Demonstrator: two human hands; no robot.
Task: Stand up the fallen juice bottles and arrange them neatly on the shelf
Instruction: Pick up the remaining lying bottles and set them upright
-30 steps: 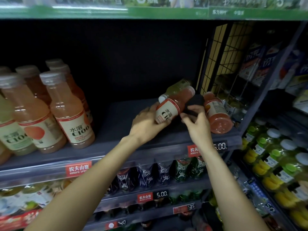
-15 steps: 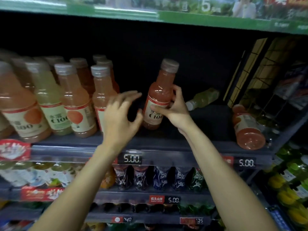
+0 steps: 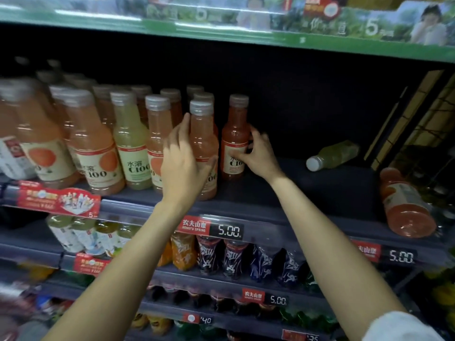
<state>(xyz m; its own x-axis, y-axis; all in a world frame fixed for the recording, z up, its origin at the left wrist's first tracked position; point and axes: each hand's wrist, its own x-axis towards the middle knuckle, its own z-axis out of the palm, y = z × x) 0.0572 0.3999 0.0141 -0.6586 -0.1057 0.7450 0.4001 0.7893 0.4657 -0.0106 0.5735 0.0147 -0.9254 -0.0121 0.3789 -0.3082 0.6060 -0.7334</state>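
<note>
A red juice bottle (image 3: 235, 134) stands upright on the dark shelf (image 3: 283, 207), at the right end of a row of standing bottles. My right hand (image 3: 258, 156) grips it at the label from the right. My left hand (image 3: 183, 158) cups the front pink juice bottle (image 3: 204, 134) just left of it, fingers on its left side and thumb across its front. A yellow-green bottle (image 3: 334, 155) lies on its side farther right, white cap toward me. Another red bottle (image 3: 406, 205) lies fallen at the shelf's right end, base toward me.
Several upright pink and yellow juice bottles (image 3: 128, 143) fill the shelf's left half. A green-edged shelf (image 3: 246, 33) hangs overhead. A wire grid panel (image 3: 433, 119) closes the right side. Lower shelves hold dark drink bottles (image 3: 234, 259) behind price tags (image 3: 229, 231).
My right hand has carried the red bottle left and set it upright beside the row. My left hand, open in the air before, now cups the front pink bottle. The view swung left.
</note>
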